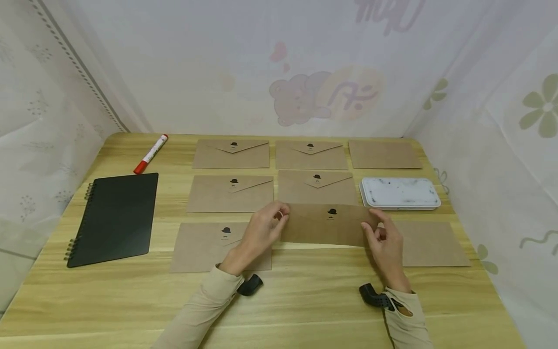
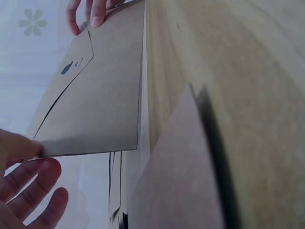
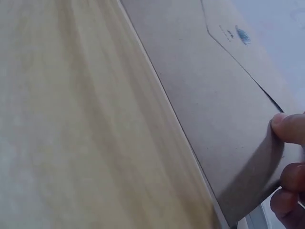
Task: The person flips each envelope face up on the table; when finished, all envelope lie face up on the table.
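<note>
Pale wood grain runs across the worktop, which carries everything here. A black spiral notebook lies flat at its left side, with a red-capped marker beyond it near the far edge. Kraft envelopes lie in rows across the middle, and a white tray sits to the right. One envelope is held tilted just above the worktop, in front of the middle row — flap side up, its small black hat mark showing. The left hand pinches its left end between thumb and fingers; the right hand pinches its right end likewise.
</note>
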Demonstrator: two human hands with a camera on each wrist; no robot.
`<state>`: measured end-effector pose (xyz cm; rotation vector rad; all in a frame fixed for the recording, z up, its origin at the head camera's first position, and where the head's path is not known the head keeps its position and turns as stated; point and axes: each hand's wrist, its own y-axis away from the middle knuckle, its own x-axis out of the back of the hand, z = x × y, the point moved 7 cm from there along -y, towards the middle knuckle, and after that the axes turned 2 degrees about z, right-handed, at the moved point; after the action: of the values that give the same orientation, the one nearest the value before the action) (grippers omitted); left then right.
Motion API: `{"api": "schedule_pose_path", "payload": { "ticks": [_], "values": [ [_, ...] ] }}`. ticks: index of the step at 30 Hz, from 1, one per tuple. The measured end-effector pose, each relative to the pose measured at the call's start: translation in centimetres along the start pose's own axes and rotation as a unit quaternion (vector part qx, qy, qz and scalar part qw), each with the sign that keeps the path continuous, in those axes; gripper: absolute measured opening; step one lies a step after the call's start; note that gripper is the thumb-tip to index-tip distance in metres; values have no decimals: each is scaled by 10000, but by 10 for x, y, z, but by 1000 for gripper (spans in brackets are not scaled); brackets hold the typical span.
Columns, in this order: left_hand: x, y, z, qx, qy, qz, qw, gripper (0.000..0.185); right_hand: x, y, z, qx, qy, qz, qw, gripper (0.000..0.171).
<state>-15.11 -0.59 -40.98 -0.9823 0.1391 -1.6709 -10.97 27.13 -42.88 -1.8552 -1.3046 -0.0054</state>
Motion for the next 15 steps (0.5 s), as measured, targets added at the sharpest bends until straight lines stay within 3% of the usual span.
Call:
{"api": "schedule_pose_path", "payload": {
  "ticks": [4, 9, 15],
  "values": [
    [-5, 1, 3, -90, -657, -383, 9971, 21, 0, 4, 8, 1, 89, 103, 9999, 40],
    [-9, 4, 5, -18, -1395, -742, 9874, 32, -1, 5, 10, -30, 155, 46, 9999, 23],
    [-15, 10, 5, 217, -1837, -1185, 9756, 43, -7, 8, 13, -52, 411, -194, 9990, 15]
  ]
}}
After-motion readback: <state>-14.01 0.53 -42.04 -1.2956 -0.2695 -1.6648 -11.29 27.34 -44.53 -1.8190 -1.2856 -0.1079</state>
